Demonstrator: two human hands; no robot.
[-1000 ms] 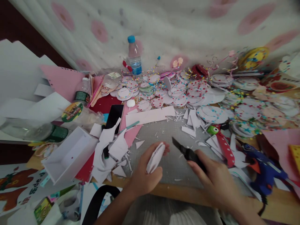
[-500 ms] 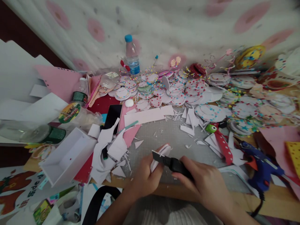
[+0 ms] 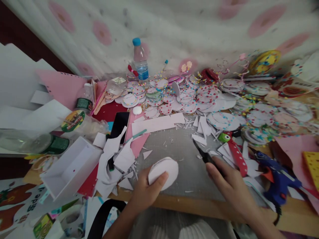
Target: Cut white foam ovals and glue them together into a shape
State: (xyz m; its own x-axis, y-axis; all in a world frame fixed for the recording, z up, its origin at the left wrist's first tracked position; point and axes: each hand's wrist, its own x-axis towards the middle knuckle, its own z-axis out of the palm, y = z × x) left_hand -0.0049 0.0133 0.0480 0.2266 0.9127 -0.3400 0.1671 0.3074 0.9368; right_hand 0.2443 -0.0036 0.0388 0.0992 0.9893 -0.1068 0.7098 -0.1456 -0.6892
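My left hand [image 3: 149, 189] grips a white foam disc [image 3: 166, 171], thumb lying across its face and fingers hidden behind it. The disc is tilted toward me, over the front of the grey cutting mat [image 3: 171, 142]. In my right hand [image 3: 228, 176] is a black utility knife [image 3: 206, 156], its dark blade pointing up and left above the mat. Knife and disc are apart. White offcuts [image 3: 203, 127] lie beyond the knife, and larger white scraps [image 3: 112, 159] are heaped left of my left hand.
Many decorated white discs [image 3: 184, 98] are piled along the back. A water bottle [image 3: 141, 63] stands behind them. At right lies a blue glue gun [image 3: 276, 176] by a red dotted ribbon [image 3: 238, 156]. A black phone [image 3: 120, 124] and an open white box [image 3: 71, 164] are at left.
The knife in my right hand has moved right, away from the disc, and turned. My left hand has rotated the disc from edge-on so its flat face shows.
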